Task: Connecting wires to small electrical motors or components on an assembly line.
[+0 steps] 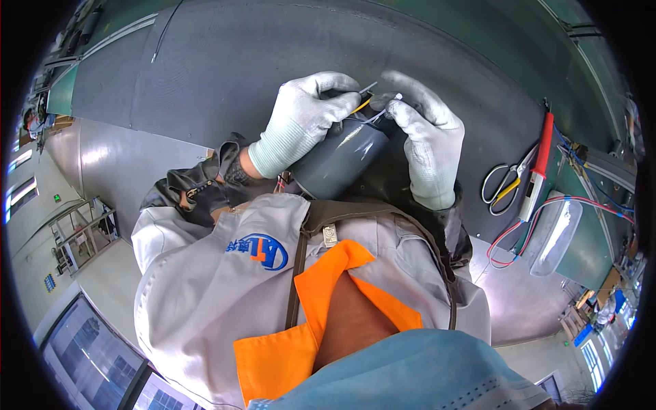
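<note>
Both my hands wear white knit gloves and meet over the far end of a dark grey cylinder [342, 162], which lies tilted on the bench close to my body. My left hand [304, 116] is closed in a pinch on a thin grey wire [370, 87]. A yellow wire [361, 106] shows beside its fingertips. My right hand [429, 140] pinches the pale tip of a light grey wire [380, 115] rising from the cylinder's end. Some of its upper fingers are smeared by motion. The wires' roots are partly hidden by my fingers.
At the right lie scissors [499, 188] and a red-and-white handled tool [541, 160] with red and blue leads. A clear plastic tray [557, 238] stands beyond them. A thin dark cable [164, 33] lies far left on the grey bench mat [225, 61].
</note>
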Action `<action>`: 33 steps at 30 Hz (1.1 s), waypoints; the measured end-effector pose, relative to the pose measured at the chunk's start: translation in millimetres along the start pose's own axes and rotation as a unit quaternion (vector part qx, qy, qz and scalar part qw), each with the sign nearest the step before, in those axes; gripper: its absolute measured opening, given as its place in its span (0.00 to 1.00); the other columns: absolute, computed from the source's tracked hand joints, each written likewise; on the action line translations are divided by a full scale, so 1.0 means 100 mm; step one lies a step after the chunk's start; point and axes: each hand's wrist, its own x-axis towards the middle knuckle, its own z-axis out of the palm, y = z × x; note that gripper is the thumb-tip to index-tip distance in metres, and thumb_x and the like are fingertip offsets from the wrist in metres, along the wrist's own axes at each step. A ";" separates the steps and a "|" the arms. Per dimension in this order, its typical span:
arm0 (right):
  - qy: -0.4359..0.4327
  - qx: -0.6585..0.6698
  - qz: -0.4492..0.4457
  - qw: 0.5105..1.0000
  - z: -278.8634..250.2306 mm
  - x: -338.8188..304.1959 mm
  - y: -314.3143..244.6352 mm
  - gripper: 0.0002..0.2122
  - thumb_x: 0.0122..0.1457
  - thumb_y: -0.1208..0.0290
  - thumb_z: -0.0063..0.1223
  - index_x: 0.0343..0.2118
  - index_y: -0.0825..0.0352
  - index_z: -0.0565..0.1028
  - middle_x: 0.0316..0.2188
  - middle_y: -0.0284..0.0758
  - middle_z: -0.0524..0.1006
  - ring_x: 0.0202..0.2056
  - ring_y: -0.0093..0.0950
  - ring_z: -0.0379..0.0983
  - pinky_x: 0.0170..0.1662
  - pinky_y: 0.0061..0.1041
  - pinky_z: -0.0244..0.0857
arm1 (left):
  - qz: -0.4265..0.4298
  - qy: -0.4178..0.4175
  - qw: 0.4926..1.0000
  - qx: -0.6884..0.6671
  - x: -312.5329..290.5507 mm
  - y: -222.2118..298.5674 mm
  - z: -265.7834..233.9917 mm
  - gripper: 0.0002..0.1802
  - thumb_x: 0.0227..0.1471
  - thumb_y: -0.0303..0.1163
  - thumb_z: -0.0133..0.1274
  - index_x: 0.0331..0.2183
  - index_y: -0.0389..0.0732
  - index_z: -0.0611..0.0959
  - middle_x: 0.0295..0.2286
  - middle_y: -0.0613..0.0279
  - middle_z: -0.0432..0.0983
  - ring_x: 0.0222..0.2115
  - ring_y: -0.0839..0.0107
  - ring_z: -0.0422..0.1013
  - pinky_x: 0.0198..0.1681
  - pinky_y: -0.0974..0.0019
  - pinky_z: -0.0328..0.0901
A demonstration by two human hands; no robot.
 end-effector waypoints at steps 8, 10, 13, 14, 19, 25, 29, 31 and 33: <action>-0.013 -0.005 0.043 0.999 0.00 0.09 -0.01 0.26 0.59 0.83 0.53 0.62 0.77 0.66 0.35 0.40 0.82 0.37 0.23 0.78 0.47 0.21 0.69 | 0.189 0.013 0.976 0.109 0.08 -0.20 0.00 0.13 0.58 0.30 0.62 0.43 0.35 0.86 0.31 0.65 0.82 0.28 0.83 0.73 0.32 0.76 0.69; -0.038 -0.031 0.064 0.997 -0.04 0.12 -0.06 0.26 0.59 0.82 0.54 0.62 0.78 0.66 0.36 0.40 0.82 0.38 0.22 0.78 0.46 0.20 0.68 | 0.207 -0.003 0.972 0.114 0.07 -0.18 0.01 0.12 0.58 0.29 0.61 0.42 0.34 0.86 0.34 0.64 0.82 0.30 0.82 0.74 0.34 0.75 0.70; -0.113 -0.062 0.082 0.988 -0.19 0.23 -0.14 0.26 0.59 0.81 0.54 0.61 0.78 0.66 0.36 0.39 0.82 0.38 0.21 0.77 0.46 0.19 0.67 | 0.189 -0.015 0.979 0.078 0.03 -0.18 0.05 0.12 0.57 0.28 0.61 0.42 0.34 0.86 0.35 0.62 0.82 0.31 0.82 0.74 0.35 0.75 0.70; -0.171 -0.075 0.088 0.979 -0.26 0.28 -0.18 0.26 0.58 0.81 0.55 0.61 0.79 0.66 0.36 0.39 0.82 0.38 0.21 0.77 0.45 0.18 0.67 | 0.180 -0.023 0.981 0.062 0.02 -0.15 0.07 0.11 0.57 0.28 0.61 0.42 0.34 0.86 0.36 0.62 0.82 0.31 0.82 0.74 0.35 0.76 0.70; -0.205 -0.157 0.159 0.953 -0.27 0.31 -0.31 0.23 0.58 0.80 0.56 0.58 0.77 0.71 0.38 0.36 0.82 0.39 0.20 0.76 0.45 0.19 0.67 | 0.213 -0.048 0.974 0.058 -0.03 -0.08 0.13 0.11 0.56 0.26 0.61 0.42 0.34 0.86 0.35 0.60 0.82 0.32 0.80 0.75 0.35 0.74 0.70; -0.051 -0.359 -0.028 0.932 -0.05 -0.09 -0.32 0.13 0.58 0.79 0.56 0.46 0.73 0.80 0.38 0.37 0.83 0.39 0.23 0.78 0.43 0.21 0.69 | 0.295 -0.016 0.945 0.143 -0.06 -0.05 0.12 0.12 0.52 0.27 0.59 0.41 0.37 0.86 0.36 0.51 0.82 0.35 0.59 0.80 0.40 0.62 0.73; -0.037 -0.600 -0.224 0.767 -0.08 -0.15 -0.33 0.07 0.57 0.79 0.57 0.38 0.72 0.82 0.37 0.40 0.82 0.38 0.26 0.79 0.42 0.23 0.70 | 0.281 0.012 0.947 0.157 -0.17 -0.01 0.15 0.16 0.53 0.25 0.58 0.46 0.38 0.82 0.40 0.50 0.80 0.35 0.58 0.80 0.40 0.61 0.73; -0.010 -0.570 -0.266 0.777 -0.14 -0.17 -0.32 0.05 0.57 0.79 0.58 0.35 0.72 0.81 0.36 0.42 0.82 0.37 0.28 0.79 0.41 0.25 0.71 | 0.261 0.027 0.952 0.155 -0.21 -0.03 0.15 0.18 0.53 0.25 0.57 0.48 0.38 0.81 0.41 0.49 0.80 0.35 0.58 0.79 0.40 0.61 0.73; 0.023 -0.564 -0.256 0.785 -0.24 -0.18 -0.32 0.05 0.57 0.79 0.58 0.35 0.73 0.81 0.36 0.42 0.82 0.37 0.28 0.79 0.41 0.25 0.71 | 0.252 0.033 0.958 0.135 -0.23 -0.11 0.14 0.21 0.53 0.25 0.58 0.50 0.38 0.79 0.43 0.48 0.78 0.35 0.57 0.79 0.40 0.61 0.73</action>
